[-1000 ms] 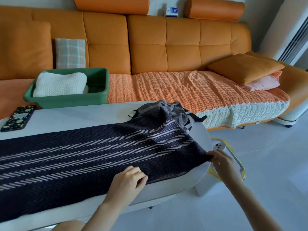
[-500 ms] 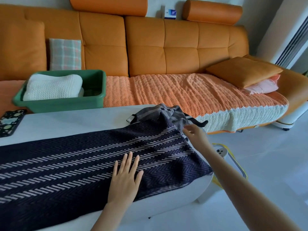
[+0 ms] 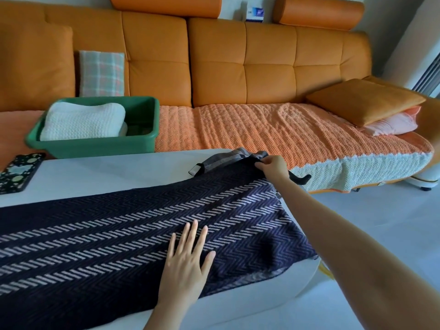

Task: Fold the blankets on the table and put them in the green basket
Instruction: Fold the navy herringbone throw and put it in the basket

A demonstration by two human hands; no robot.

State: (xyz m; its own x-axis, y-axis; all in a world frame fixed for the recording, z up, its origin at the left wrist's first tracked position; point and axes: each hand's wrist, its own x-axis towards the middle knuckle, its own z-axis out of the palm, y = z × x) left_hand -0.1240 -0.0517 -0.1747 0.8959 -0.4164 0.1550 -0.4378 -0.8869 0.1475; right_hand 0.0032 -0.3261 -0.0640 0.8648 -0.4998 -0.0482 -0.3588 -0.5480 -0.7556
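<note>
Across the white counter [image 3: 107, 177] the striped blanket [image 3: 119, 234] ran left-right, its far right corner pinched in the right grip [image 3: 273, 166], the left grip [image 3: 188, 265] pressing flat, fingers released, with the green basket [image 3: 95, 146] beyond-left.

We note a home living room: long orange sofa [image 3: 214, 63] with bolsters [image 3: 319, 10], plaid pillow [image 3: 101, 72], stacked cushions [image 3: 364, 101], quilted throw [image 3: 262, 129] over the seat, low white table [image 3: 107, 172], pale floor [image 3: 381, 210].

The left hand [image 3: 185, 263] lies flat on the dark blanket [image 3: 114, 236]. The right hand [image 3: 273, 166] pinches its far corner on the table [image 3: 107, 172].
</note>
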